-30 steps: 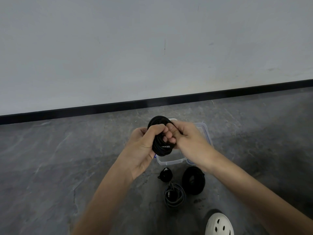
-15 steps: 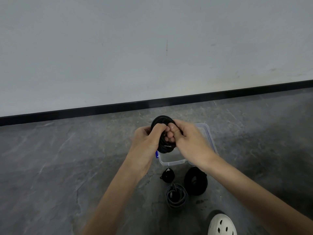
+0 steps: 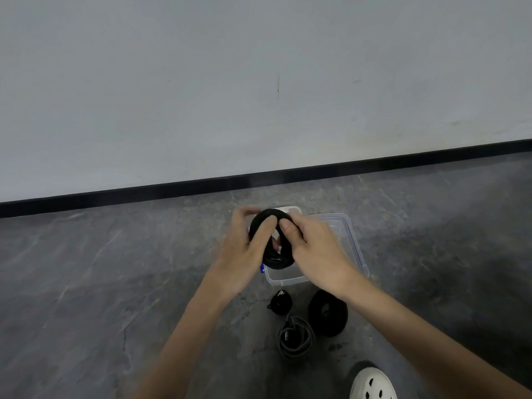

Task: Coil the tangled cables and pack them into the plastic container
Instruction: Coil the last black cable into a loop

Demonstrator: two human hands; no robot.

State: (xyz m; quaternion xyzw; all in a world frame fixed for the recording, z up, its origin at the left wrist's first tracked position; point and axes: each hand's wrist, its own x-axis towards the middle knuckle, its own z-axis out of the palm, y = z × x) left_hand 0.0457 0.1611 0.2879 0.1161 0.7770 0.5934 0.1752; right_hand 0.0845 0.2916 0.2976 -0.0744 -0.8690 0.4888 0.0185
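A black coiled cable (image 3: 277,258) is held up above the clear plastic container (image 3: 353,243), which stands on the floor. My left hand (image 3: 241,254) grips the coil's left side, thumb across its front. My right hand (image 3: 316,251) grips the right side, with the thumb pressed on the top of the ring. The coil's middle is open and the container shows through it. On the floor nearer to me lie three more coils: a small black one (image 3: 280,302), a grey one (image 3: 295,336) and a thick black one (image 3: 328,312).
The floor is dark grey stone (image 3: 100,283), ending at a black skirting (image 3: 172,190) under a pale wall. A white perforated shoe (image 3: 371,384) shows at the bottom right. A small blue latch (image 3: 262,267) sits on the container's near left corner.
The hands have spread apart a little, so the coil's ring now shows open between them. The coil sits slightly lower over the container.
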